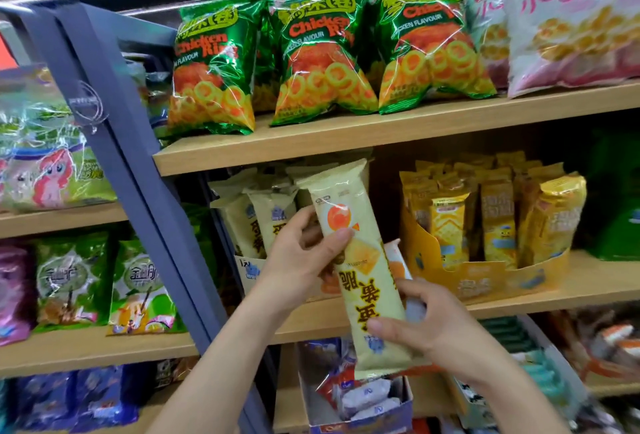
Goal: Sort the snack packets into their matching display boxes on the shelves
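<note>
Cream packet [360, 271] is held nearly upright before the middle shelf [588, 288], the left grip [298, 260] pinching its upper half and the right grip [426, 322] curled round the lower end. Best move, I'd say: tip it top-first and slide it in standing. The yellow display box [485, 281] brims with yellow packets [450, 225]. The cream display box [249, 271], on the left, holds matching packets [242, 222].

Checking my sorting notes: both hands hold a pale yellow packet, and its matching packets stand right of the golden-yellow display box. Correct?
Not quite. In the head view the left hand and right hand hold the pale yellow packet, but its matching packets stand left of the golden-yellow display box.
</note>
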